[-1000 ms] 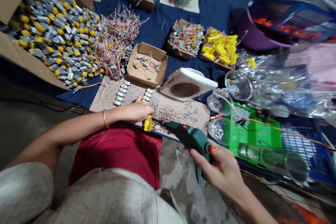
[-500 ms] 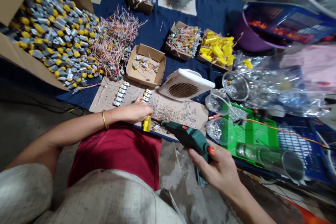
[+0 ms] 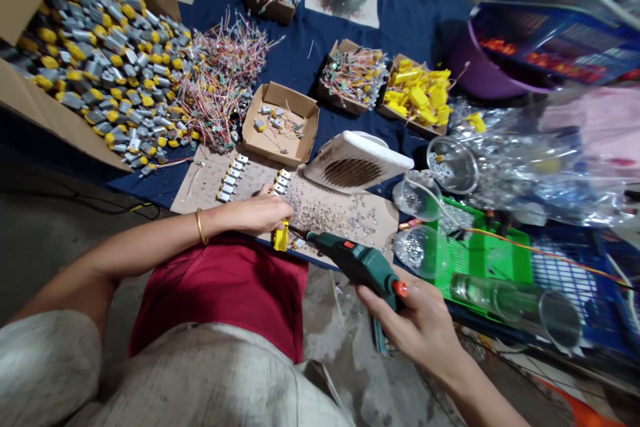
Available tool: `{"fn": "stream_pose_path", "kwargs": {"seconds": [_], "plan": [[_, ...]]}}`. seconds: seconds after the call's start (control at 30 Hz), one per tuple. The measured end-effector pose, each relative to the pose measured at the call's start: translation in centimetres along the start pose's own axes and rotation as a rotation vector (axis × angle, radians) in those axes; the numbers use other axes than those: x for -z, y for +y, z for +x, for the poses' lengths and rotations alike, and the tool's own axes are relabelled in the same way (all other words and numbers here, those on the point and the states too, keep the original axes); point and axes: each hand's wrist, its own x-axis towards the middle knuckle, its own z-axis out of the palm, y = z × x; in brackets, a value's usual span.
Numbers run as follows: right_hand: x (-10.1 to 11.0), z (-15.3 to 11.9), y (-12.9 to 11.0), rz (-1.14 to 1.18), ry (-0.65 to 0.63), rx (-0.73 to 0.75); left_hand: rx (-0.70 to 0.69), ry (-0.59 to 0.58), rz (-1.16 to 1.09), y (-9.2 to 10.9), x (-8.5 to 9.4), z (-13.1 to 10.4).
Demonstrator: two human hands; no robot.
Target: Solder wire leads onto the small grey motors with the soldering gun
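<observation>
My left hand (image 3: 264, 213) is closed on a yellow plastic part (image 3: 281, 237) at the near edge of the cardboard sheet (image 3: 370, 213). In my right hand (image 3: 417, 320) is a dark green electric screwdriver (image 3: 355, 259) with red buttons, its tip pointing left at the yellow part; whether the tip touches it I cannot tell. Just beyond my left hand stands a short row of small motors (image 3: 281, 181), and a longer row (image 3: 233, 178) lies further left. Small metal screws (image 3: 320, 210) are scattered over the sheet.
A white-framed speaker-like object (image 3: 353, 163) stands behind the screws. Left lies a big carton of motors (image 3: 115, 60). Beyond are small boxes of wired parts (image 3: 353, 77) and yellow parts (image 3: 417, 93). At right are clear bowls (image 3: 417, 250), a green basket (image 3: 505, 257) and a cable.
The whole view has shifted slightly, with the table items appearing a little further right. Both hands keep their hold, and the screwdriver stays pointed at the yellow part.
</observation>
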Motion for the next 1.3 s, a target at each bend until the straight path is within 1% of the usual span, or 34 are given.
{"fn": "stream_pose_path", "kwargs": {"seconds": [0.27,0.37,0.5,0.63,0.7,0.77,0.83,0.9,0.93,1.0,1.03,1.07,1.17,1.23,1.3], "plan": [[0.3,0.3,-0.3,-0.004,-0.030,-0.039,0.001,-0.003,-0.005,0.0,0.0,0.1],[0.7,0.0,-0.3,-0.007,-0.002,-0.050,0.005,-0.011,-0.018,0.0,0.0,0.1],[1.2,-1.2,-0.3,-0.059,0.057,-0.096,-0.007,-0.006,-0.015,0.0,0.0,0.1],[1.5,-3.2,0.2,-0.069,0.139,-0.231,-0.017,-0.025,0.006,-0.1,0.1,0.2],[1.3,-4.7,0.7,-0.038,0.190,-0.342,-0.011,-0.032,0.019,-0.1,0.1,0.2],[0.7,-6.3,1.2,0.039,0.291,-0.496,-0.004,-0.030,0.032,0.0,0.1,0.2],[-0.5,-7.7,1.6,0.175,0.451,-0.703,0.003,-0.028,0.043,0.1,0.2,0.2],[-2.2,-8.2,1.9,0.396,0.656,-0.903,0.015,-0.034,0.043,0.3,0.4,0.2],[-3.0,-8.0,2.0,0.535,0.769,-0.975,0.020,-0.040,0.042,0.3,0.4,0.2],[-4.7,-7.1,2.1,0.846,0.971,-1.021,0.027,-0.050,0.048,0.5,0.5,0.2],[-5.5,-6.3,2.2,1.006,1.031,-1.010,0.031,-0.050,0.057,0.5,0.5,0.3],[-6.2,-5.5,2.2,1.159,1.059,-0.992,0.036,-0.048,0.067,0.6,0.5,0.3],[-8.1,-3.0,2.1,1.550,1.058,-0.916,0.054,-0.043,0.095,0.7,0.5,0.4],[-9.2,-1.7,1.8,1.737,1.030,-0.863,0.056,-0.052,0.099,0.8,0.6,0.4],[-10.1,-0.7,1.5,1.872,0.979,-0.834,0.059,-0.063,0.099,0.9,0.7,0.4]]}}
